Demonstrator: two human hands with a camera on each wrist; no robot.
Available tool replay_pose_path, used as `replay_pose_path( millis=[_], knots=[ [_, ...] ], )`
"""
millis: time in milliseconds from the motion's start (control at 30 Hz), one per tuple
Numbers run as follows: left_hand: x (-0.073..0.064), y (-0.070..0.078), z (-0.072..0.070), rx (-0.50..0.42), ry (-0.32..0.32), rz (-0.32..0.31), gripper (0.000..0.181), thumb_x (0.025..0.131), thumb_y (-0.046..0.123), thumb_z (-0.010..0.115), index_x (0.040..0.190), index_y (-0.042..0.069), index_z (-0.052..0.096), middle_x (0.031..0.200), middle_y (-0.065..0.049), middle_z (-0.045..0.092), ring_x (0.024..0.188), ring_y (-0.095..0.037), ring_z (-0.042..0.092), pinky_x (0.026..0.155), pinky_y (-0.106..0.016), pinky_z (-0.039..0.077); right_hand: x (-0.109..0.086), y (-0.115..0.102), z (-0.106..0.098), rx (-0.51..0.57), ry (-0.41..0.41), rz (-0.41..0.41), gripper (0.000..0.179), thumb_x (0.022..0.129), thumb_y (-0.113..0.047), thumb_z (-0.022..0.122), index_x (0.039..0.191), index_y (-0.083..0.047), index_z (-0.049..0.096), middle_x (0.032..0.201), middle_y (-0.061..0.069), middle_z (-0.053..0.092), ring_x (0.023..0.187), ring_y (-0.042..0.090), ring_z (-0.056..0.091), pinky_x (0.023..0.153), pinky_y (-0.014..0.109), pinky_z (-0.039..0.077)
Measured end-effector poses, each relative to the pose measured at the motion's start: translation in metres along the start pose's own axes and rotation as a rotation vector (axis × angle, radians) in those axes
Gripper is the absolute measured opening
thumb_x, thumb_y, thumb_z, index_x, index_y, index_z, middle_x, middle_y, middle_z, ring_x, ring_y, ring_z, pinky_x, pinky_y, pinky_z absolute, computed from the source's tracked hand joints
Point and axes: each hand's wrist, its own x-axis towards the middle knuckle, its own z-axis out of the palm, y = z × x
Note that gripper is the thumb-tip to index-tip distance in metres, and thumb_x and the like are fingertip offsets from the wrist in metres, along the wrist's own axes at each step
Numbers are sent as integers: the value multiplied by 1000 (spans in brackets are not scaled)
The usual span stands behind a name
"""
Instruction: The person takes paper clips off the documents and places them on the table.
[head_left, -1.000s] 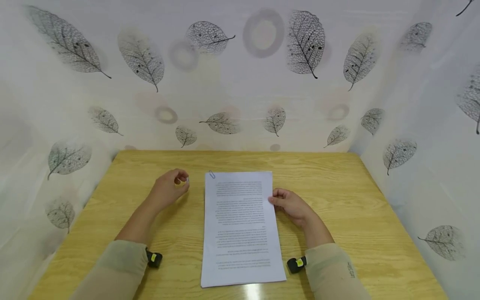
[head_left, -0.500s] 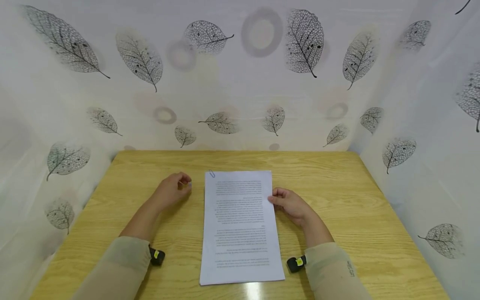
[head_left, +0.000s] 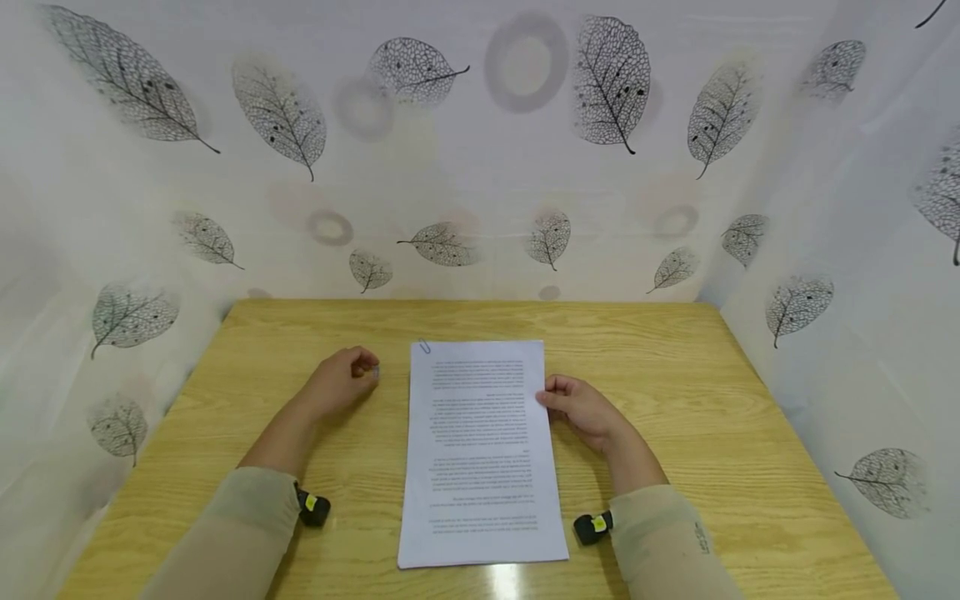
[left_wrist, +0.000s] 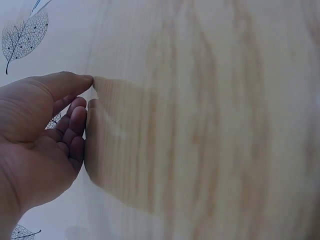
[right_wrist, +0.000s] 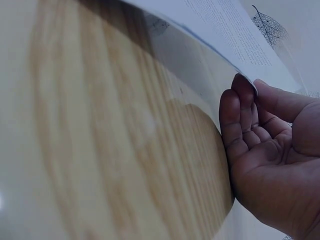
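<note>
A stack of printed paper sheets (head_left: 480,450) lies in the middle of the table, its text upside down to me. One paper clip (head_left: 424,346) sits on its top left corner. My right hand (head_left: 581,408) pinches the stack's right edge, thumb on top and fingers beneath; the right wrist view shows the sheet edge (right_wrist: 220,52) lifted above the table. To the left of the stack, apart from it, my left hand (head_left: 347,379) rests on the table with thumb and forefinger drawn together. At its fingertips shows a small pale thing (head_left: 377,372); I cannot tell what it is.
The wooden table (head_left: 645,358) has a glossy top that mirrors the hands in both wrist views. White leaf-patterned sheeting (head_left: 480,167) walls it in at the back and both sides. A black wrist camera (head_left: 313,508) sits at the left sleeve, another (head_left: 592,527) at the right.
My left hand has lowered slightly toward the table, moving a little right and then back left. The right hand keeps its hold on the stack, which has hardly moved.
</note>
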Motion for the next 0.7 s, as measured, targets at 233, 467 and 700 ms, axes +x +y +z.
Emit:
replay_pose_path(
  millis=[233, 467, 700],
  knots=[
    [4, -3, -2, -28, -31, -22, 36, 106, 20, 68, 135, 1, 64, 131, -20, 65, 120, -33, 61, 108, -51, 53, 1, 1, 0, 2, -2, -3, 11, 110, -10, 61, 109, 0, 65, 102, -2, 72, 94, 15, 64, 84, 26, 55],
    [9, -5, -6, -35, -52, -24, 37, 105, 23, 70, 134, 1, 65, 124, -17, 65, 113, -29, 59, 101, -44, 50, 0, 0, -1, 4, -14, -5, 11, 110, -11, 62, 109, -1, 64, 102, -3, 72, 94, 15, 64, 85, 26, 54],
    [10, -6, -8, -36, -73, -19, 38, 105, 26, 71, 133, 1, 65, 124, -17, 65, 112, -29, 60, 102, -44, 50, 0, -1, 0, 5, -13, 0, 11, 110, -11, 62, 110, 0, 64, 103, -2, 73, 95, 15, 64, 86, 26, 54]
  ],
)
